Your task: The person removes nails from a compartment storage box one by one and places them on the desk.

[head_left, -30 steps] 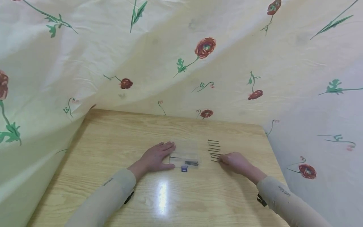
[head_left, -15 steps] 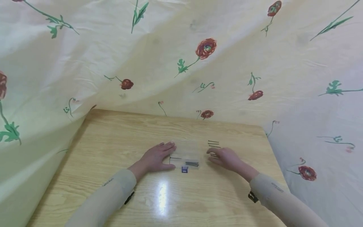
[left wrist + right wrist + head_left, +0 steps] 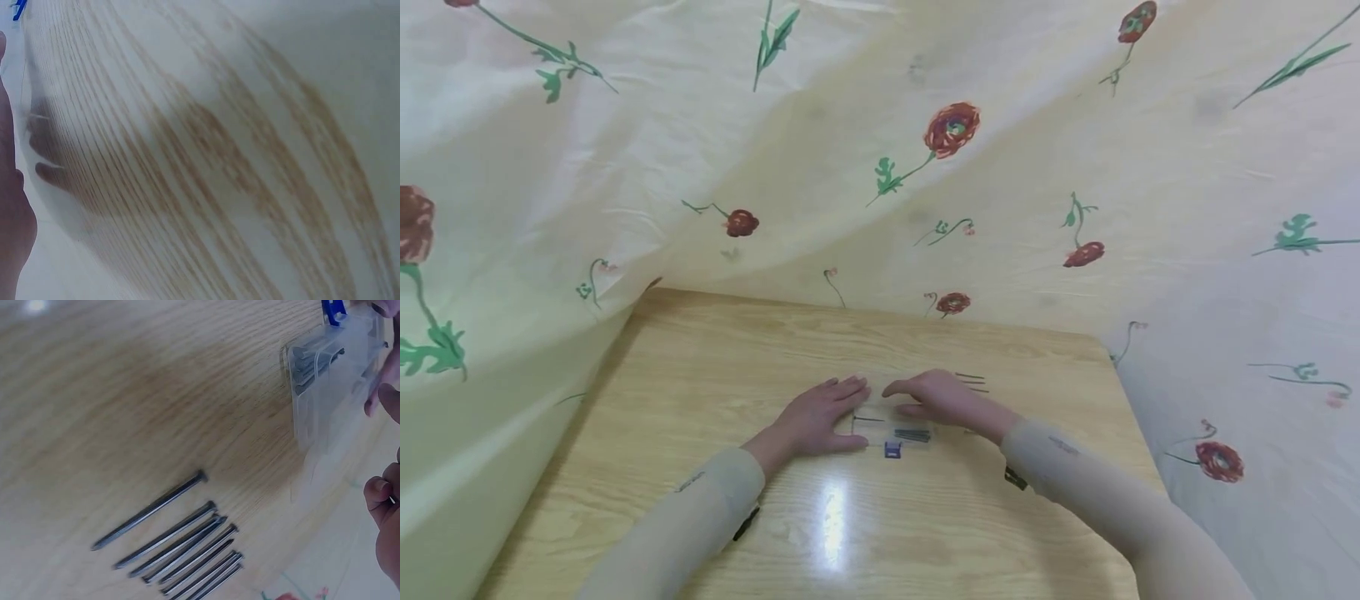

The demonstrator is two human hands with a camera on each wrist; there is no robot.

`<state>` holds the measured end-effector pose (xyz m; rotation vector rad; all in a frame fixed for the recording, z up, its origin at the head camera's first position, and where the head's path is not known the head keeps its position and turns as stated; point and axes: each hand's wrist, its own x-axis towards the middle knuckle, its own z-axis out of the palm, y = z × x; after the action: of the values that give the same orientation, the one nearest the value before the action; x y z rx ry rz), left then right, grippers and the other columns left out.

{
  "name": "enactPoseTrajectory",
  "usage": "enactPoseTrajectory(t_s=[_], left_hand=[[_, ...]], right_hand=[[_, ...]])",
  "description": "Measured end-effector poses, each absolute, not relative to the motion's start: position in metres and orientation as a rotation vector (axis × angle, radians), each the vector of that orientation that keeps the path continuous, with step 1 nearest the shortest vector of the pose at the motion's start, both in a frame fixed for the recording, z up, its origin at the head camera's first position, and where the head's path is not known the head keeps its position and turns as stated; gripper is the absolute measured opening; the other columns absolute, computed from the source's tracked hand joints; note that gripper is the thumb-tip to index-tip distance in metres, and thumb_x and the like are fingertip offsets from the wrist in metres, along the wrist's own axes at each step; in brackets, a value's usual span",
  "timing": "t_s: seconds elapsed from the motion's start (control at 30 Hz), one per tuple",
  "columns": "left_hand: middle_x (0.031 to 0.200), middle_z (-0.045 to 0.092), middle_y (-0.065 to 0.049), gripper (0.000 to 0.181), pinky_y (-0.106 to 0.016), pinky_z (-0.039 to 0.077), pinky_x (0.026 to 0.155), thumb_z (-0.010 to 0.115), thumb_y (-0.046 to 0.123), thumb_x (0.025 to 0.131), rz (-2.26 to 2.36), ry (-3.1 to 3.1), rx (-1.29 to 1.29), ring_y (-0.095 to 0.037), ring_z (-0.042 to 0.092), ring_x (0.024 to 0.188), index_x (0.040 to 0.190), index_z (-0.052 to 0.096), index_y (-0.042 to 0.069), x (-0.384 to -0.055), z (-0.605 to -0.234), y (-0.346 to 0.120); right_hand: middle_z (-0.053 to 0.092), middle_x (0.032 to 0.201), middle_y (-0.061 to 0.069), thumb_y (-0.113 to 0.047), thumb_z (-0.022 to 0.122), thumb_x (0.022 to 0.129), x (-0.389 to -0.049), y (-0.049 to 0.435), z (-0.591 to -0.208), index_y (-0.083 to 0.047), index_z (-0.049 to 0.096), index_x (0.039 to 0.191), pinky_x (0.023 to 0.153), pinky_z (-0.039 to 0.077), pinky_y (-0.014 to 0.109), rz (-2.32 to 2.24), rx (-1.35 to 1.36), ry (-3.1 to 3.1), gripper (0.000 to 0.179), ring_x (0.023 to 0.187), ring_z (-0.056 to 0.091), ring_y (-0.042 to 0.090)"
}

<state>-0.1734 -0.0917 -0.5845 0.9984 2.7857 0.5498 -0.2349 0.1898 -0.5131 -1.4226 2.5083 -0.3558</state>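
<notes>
My left hand (image 3: 808,417) lies flat with spread fingers on the left side of a clear plastic box (image 3: 303,419) with a blue latch (image 3: 892,451). Several dark nails (image 3: 912,435) lie together in the box's front right part, and a single nail (image 3: 868,419) shows at its left. My right hand (image 3: 940,396) hovers over the right rear of the box, thumb and index finger apart, nothing visible between them. Several steel nails (image 3: 150,512) lie side by side in a row on the table. In the head view my right forearm hides part of that row.
The wood-grain table (image 3: 715,350) is bounded at the back and sides by a hanging floral cloth (image 3: 820,167). A bright light reflection falls on the tabletop in front of the box.
My right hand has left the front end of the nail row, its fingers opening, and moved left to above the box. The left hand stays on the box.
</notes>
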Motion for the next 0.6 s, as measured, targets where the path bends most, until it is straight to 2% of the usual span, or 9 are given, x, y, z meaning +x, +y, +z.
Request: enactPoseTrajectory(t_s=[0.17,0.37,0.6], left_hand=[[0.177,0.024,-0.001,0.095,-0.041,0.021,0.134,0.051,0.078,0.099,0.547,2.787,0.992,-0.019,0.023,0.163,0.169,0.033,0.016,-0.174,-0.585,-0.091],[0.177,0.024,-0.002,0.096,-0.044,0.022,0.133,0.053,0.077,0.098,0.591,2.779,0.969,-0.021,0.024,0.163,0.169,0.032,0.016,-0.174,-0.588,-0.091],[0.176,0.026,-0.002,0.096,-0.046,0.025,0.132,0.056,0.077,0.097,0.646,2.796,0.964,-0.024,0.027,0.162,0.168,0.035,0.016,-0.176,-0.592,-0.091]], right_hand=[[0.081,0.116,0.004,-0.023,0.079,0.1,-0.24,0.179,-0.519,-0.013,0.075,0.131,0.081,0.065,0.032,-0.311,-1.543,2.479,0.033,0.084,0.077,0.013],[0.083,0.107,0.005,-0.021,0.08,0.098,-0.243,0.172,-0.526,-0.011,0.076,0.128,0.075,0.064,0.028,-0.3,-1.64,2.455,0.032,0.076,0.075,0.011],[0.082,0.11,0.003,-0.018,0.078,0.1,-0.245,0.17,-0.532,-0.011,0.078,0.124,0.082,0.065,0.027,-0.304,-1.712,2.429,0.026,0.089,0.08,0.014]])
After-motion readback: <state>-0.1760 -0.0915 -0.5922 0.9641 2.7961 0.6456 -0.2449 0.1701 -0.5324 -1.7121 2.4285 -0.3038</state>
